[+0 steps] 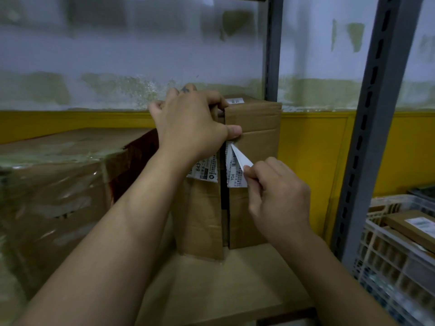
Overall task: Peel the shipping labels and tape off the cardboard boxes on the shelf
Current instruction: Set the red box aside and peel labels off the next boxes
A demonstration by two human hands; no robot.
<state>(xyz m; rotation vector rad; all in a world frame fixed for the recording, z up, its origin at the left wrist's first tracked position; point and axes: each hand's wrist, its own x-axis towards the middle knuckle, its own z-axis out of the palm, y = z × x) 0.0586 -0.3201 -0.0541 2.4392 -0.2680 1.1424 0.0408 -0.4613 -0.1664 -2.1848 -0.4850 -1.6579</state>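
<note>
My left hand (190, 123) curled over the top of the upright cardboard box (256, 123) on the shelf (235, 290), thumb pressed on its front, my right hand (280, 196) pinching the lifted corner of the white shipping label (235, 177), tape-wrapped box (58, 184) just beside it

We face a wall (117, 43), pale and flaking above, yellow below, behind grey metal shelf posts (376, 114) and a wooden shelf board (235, 290).
</note>
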